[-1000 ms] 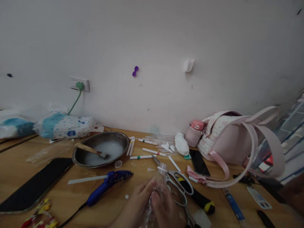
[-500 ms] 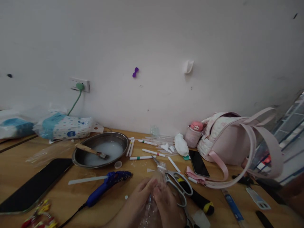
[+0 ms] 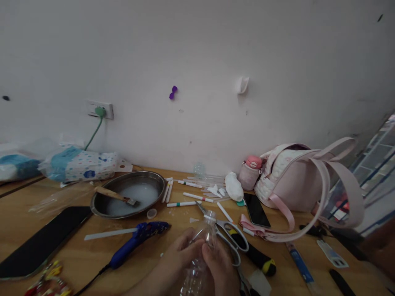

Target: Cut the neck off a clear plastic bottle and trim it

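Observation:
A clear plastic bottle [image 3: 206,232] lies tilted on the wooden table [image 3: 77,255] at the bottom centre, its open neck pointing away from me. My left hand [image 3: 177,261] wraps round its left side, fingers curled on the plastic. My right hand [image 3: 220,267] grips its right side, thumb on top. White-handled scissors [image 3: 230,236] lie just right of the bottle. A blue glue gun [image 3: 138,238] rests to the left of my hands.
A steel bowl [image 3: 154,181] with white paste and a brush [image 3: 115,195] stands behind. Markers [image 3: 185,203] are scattered near the wall. A pink bag [image 3: 296,181], pink flask [image 3: 249,170], phone [image 3: 256,209], black tablet [image 3: 43,240] and tissue packs [image 3: 83,164] also sit on the table.
My hands shifted slightly on the bottle, and its neck now shows more above my fingers. The view drifted a little to the right.

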